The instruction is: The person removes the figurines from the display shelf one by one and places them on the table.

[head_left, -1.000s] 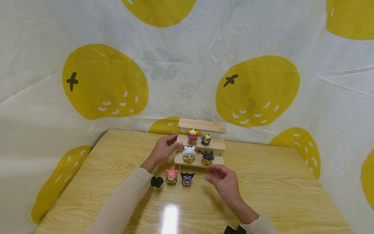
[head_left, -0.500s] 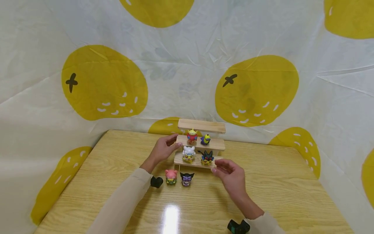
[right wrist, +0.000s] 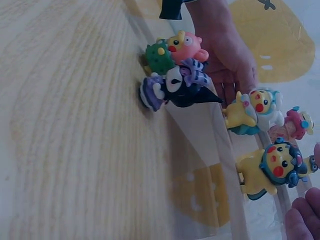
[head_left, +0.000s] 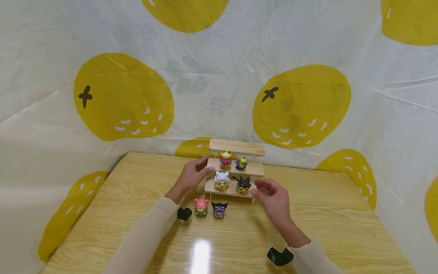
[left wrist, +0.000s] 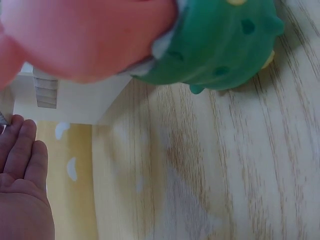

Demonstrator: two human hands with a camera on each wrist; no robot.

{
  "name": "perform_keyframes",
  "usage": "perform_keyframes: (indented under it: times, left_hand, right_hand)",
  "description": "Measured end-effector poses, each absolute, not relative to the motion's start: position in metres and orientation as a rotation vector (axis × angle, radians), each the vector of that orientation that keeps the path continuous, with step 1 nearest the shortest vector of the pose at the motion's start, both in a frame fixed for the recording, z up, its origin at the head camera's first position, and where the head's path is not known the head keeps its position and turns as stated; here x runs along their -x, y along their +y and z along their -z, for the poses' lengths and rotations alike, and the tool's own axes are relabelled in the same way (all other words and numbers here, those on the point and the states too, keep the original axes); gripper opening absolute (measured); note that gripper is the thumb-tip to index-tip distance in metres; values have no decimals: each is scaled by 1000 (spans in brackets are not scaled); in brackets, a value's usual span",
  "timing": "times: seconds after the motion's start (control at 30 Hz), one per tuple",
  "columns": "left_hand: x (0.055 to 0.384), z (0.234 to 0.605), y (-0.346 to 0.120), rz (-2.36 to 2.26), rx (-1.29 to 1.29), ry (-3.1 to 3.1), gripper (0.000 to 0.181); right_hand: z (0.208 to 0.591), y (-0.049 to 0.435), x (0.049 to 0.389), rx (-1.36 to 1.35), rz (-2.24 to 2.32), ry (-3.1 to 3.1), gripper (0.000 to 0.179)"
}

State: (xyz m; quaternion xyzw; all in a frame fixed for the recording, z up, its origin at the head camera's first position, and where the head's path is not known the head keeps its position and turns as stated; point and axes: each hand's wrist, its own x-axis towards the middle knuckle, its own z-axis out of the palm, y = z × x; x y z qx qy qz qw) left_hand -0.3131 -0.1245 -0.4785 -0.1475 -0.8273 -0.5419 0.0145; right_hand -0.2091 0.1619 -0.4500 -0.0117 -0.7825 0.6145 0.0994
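A three-step wooden display stand [head_left: 237, 147] stands on the table. At its left end my left hand [head_left: 192, 173] grips the middle shelf, thumb in front and fingers behind. My right hand [head_left: 273, 199] is beside the right end of the bottom shelf, fingers loosely bent, holding no figure. On the bottom shelf stand a white-hooded yellow figurine [head_left: 221, 180] and a black-hooded yellow figurine [head_left: 243, 185]. A red figurine [head_left: 225, 160] and a purple-and-yellow figurine [head_left: 241, 163] occupy the middle shelf.
In front of the stand, a pink-and-green figurine [head_left: 200, 207] and a black-and-purple figurine [head_left: 219, 209] stand on the wooden table [head_left: 328, 220]. A white cloth [head_left: 212, 99] with yellow fruit shapes hangs behind the table.
My right hand has moved right and slightly away from me, from in front of the black-hooded figurine to the bottom shelf's right end. My left hand and the figurines stay in place.
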Motion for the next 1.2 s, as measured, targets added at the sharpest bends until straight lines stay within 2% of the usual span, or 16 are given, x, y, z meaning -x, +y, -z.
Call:
perform_keyframes:
  times: [0.8,1.2]
  left_hand:
    - [315,474,-124,1671,466,-2608,66]
    - [313,475,-123,1696,448,-2590,67]
  right_hand:
    - [404,153,267,-79,-1784,-2405,43]
    - [411,144,289,-137,-1730,-2511,41]
